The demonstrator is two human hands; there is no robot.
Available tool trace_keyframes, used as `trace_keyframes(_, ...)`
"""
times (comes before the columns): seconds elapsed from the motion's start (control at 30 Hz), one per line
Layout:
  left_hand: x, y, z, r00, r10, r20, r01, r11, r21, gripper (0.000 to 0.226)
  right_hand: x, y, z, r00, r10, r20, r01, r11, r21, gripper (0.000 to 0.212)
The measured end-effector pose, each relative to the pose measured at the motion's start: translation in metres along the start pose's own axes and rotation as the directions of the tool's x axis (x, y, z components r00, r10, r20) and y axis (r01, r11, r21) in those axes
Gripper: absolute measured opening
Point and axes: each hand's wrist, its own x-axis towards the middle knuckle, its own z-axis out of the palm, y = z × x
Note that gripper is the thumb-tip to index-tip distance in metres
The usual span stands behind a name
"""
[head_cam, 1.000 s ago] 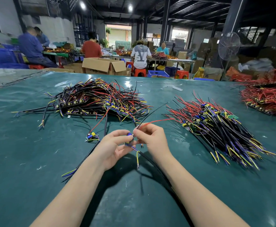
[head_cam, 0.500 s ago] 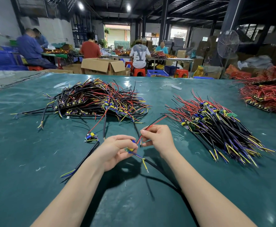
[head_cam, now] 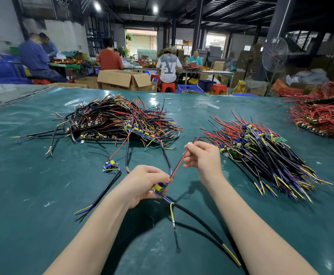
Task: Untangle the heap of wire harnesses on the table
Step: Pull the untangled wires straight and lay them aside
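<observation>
On the bench (head_cam: pixel 33 185), a big heap (head_cam: pixel 118 122) waits far left and a neat pile (head_cam: pixel 261 155) lies right, so you look about partway done; your left grip (head_cam: pixel 146 185) holds one harness (head_cam: pixel 159 188) and your right grip (head_cam: pixel 202 157) pinches its red wire (head_cam: pixel 182 161).

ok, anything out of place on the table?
One harness lies alone by the left hand, outside the tangled heap and the aligned pile; its red lead runs into the heap.
</observation>
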Motion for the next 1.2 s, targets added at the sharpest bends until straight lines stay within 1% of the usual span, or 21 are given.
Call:
trace_keyframes(0.07,0.002,0.0,0.001,0.996,0.052,-0.074,-0.049,0.998,0.05,0.023,0.001,0.0,0.001,0.998,0.055,-0.007,-0.054,0.995,0.086,0.03)
trace_keyframes(0.13,0.002,0.0,0.002,0.991,0.092,-0.101,-0.083,0.993,0.084,0.023,0.001,0.001,0.002,0.995,0.096,-0.007,-0.094,0.985,0.147,0.03)
trace_keyframes(0.2,0.001,-0.002,0.002,0.995,0.078,-0.069,-0.072,0.994,0.084,0.021,0.001,0.001,0.003,0.994,0.107,-0.012,-0.104,0.983,0.15,0.028)
trace_keyframes(0.27,0.0,-0.003,0.001,0.999,0.04,-0.034,-0.037,0.995,0.093,0.018,0.0,0.001,0.005,0.995,0.09,-0.038,-0.085,0.989,0.118,0.026)
trace_keyframes(0.33,0.001,-0.003,0.0,0.998,0.041,-0.052,-0.037,0.996,0.081,0.016,-0.002,0.0,0.005,0.995,0.087,-0.058,-0.08,0.991,0.11,0.023)
trace_keyframes(0.4,0.003,-0.003,-0.001,0.989,0.06,-0.138,-0.062,0.998,-0.013,0.015,-0.008,-0.001,0.006,0.994,0.109,-0.029,-0.108,0.993,0.056,0.021)
trace_keyframes(0.47,0.005,-0.002,-0.003,0.97,0.072,-0.234,-0.094,0.992,-0.084,0.014,-0.018,0.002,0.014,0.989,0.135,0.055,-0.128,0.985,-0.112,0.021)
trace_keyframes(0.53,0.005,-0.001,-0.003,0.952,0.094,-0.291,-0.127,0.987,-0.097,0.015,-0.027,0.005,0.026,0.978,0.151,0.147,-0.112,0.963,-0.243,0.021)
trace_keyframes(0.57,0.004,-0.002,-0.003,0.943,0.11,-0.314,-0.147,0.984,-0.097,0.017,-0.031,0.006,0.032,0.972,0.16,0.174,-0.111,0.96,-0.258,0.02)
trace_keyframes(0.63,0.004,-0.002,-0.005,0.929,0.141,-0.342,-0.181,0.979,-0.089,0.022,-0.035,0.009,0.04,0.966,0.18,0.184,-0.136,0.964,-0.229,0.02)
trace_keyframes(0.7,0.003,-0.002,-0.005,0.94,0.141,-0.311,-0.175,0.981,-0.085,0.022,-0.036,0.01,0.041,0.965,0.202,0.17,-0.17,0.968,-0.183,0.021)
trace_keyframes(0.77,0.003,-0.002,-0.002,0.962,0.117,-0.248,-0.14,0.987,-0.08,0.02,-0.037,0.011,0.039,0.965,0.201,0.169,-0.17,0.969,-0.179,0.021)
trace_keyframes(0.9,0.003,-0.002,0.0,0.976,0.062,-0.208,-0.087,0.989,-0.117,0.02,-0.032,0.009,0.035,0.985,0.075,0.154,-0.029,0.96,-0.277,0.026)
trace_keyframes(0.93,0.002,-0.001,-0.002,0.984,0.051,-0.173,-0.074,0.989,-0.131,0.02,-0.029,0.008,0.033,0.991,0.057,0.124,-0.023,0.966,-0.258,0.027)
trace_keyframes(1.03,-0.001,0.001,-0.002,1.0,0.014,-0.008,-0.014,0.992,-0.129,0.026,-0.016,0.005,0.017,0.999,0.038,-0.021,-0.04,0.989,-0.139,0.029)
trace_keyframes(1.13,-0.001,0.001,0.0,0.998,0.005,0.06,0.0,0.997,-0.074,0.031,-0.008,0.004,0.01,0.996,0.017,-0.082,-0.024,0.997,-0.078,0.028)
trace_keyframes(1.2,-0.001,0.001,-0.001,0.994,-0.01,0.107,0.013,1.0,-0.026,0.032,-0.004,0.005,0.009,0.987,0.002,-0.16,-0.003,1.0,-0.002,0.026)
